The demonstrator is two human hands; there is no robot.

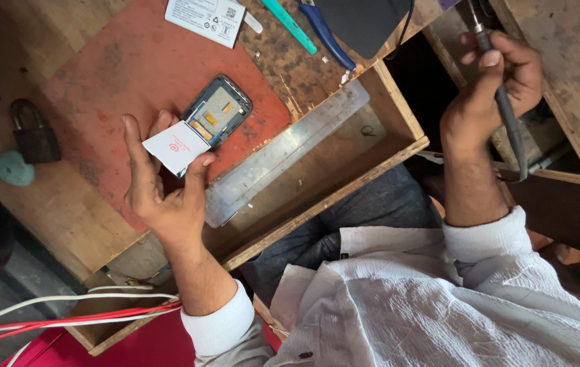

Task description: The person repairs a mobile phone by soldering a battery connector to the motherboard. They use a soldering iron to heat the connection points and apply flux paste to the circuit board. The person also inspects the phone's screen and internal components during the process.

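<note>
Fingers of the left hand [161, 190] pinched a white card [176, 147] against the opened phone [216, 112], best held flat; the right hand [490, 88] gripped a dark tool [509, 122]

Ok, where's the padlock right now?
In the head view, the padlock lies at the far left of the wooden table, just above a small teal disc and left of the left hand.
</note>
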